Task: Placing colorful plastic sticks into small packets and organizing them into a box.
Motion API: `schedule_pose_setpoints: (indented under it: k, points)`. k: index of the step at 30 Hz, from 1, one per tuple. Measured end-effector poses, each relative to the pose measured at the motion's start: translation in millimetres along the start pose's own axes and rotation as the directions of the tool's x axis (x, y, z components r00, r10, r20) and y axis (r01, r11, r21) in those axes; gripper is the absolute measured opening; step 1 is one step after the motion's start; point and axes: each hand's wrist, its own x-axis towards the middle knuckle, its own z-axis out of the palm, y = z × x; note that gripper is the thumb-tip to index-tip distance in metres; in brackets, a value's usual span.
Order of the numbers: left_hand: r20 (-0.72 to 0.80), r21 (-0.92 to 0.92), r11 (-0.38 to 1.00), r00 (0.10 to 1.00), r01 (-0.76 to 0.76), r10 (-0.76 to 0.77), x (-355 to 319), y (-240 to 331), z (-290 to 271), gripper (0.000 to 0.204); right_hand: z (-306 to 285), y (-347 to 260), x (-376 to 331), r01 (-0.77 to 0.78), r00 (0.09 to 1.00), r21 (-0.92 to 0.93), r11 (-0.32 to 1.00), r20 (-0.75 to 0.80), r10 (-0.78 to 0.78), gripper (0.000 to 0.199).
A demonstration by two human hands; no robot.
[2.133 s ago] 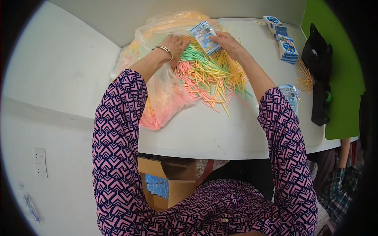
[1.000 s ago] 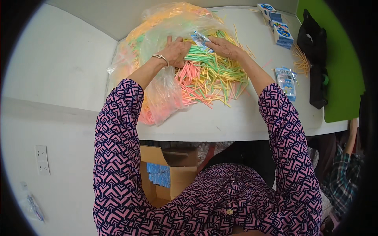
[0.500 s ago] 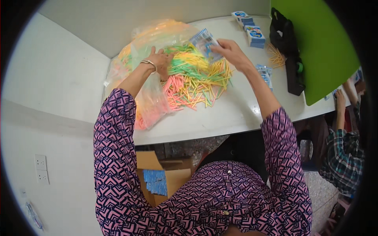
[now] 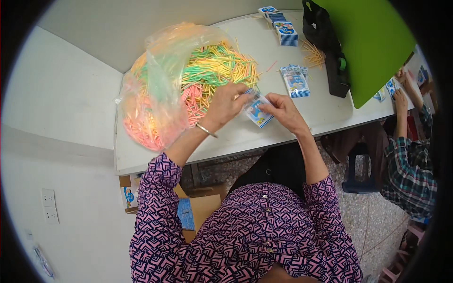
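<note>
In front of me a small clear, blue and white plastic packet (image 4: 259, 114) is held between both hands, above the table. My right hand (image 4: 287, 113) pinches its right side between thumb and fingers. At the packet's upper left end, my left hand (image 4: 226, 104) is closed with thumb and fingertips together; whether any stick is in them is hidden. Just beyond my left hand lies a heap of thin pink, yellow and green sticks (image 4: 214, 68), spilling from a large clear plastic bag (image 4: 163, 70).
Blue and white packets (image 4: 296, 81) lie to the right, with packet stacks (image 4: 286, 33) behind. Loose yellowish sticks (image 4: 312, 54) sit beside a black holder (image 4: 336, 70) and a green partition (image 4: 373, 47). Below the table stands an open cardboard box (image 4: 205, 214). A co-worker's hands (image 4: 401, 96) are far right.
My left hand has left the stick heap and come to the packet. My right hand has brought the packet nearer, down to the middle. The view has shifted somewhat to the right.
</note>
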Motion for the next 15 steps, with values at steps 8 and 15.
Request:
schedule_pose_setpoints:
  k: [8, 15]
  points:
    - [-0.224, 0.116, 0.978, 0.954, -0.176, 0.198, -23, -2, 26, 0.017, 9, 5, -24, -0.012, 0.996, -0.072, 0.997, -0.087, 0.006, 0.025]
    - [0.033, 0.008, 0.999, 0.998, -0.052, 0.052, -6, -12, 8, 0.020, 4, 20, -21, -0.030, 0.997, -0.116, 0.993, -0.080, 0.021, 0.025]
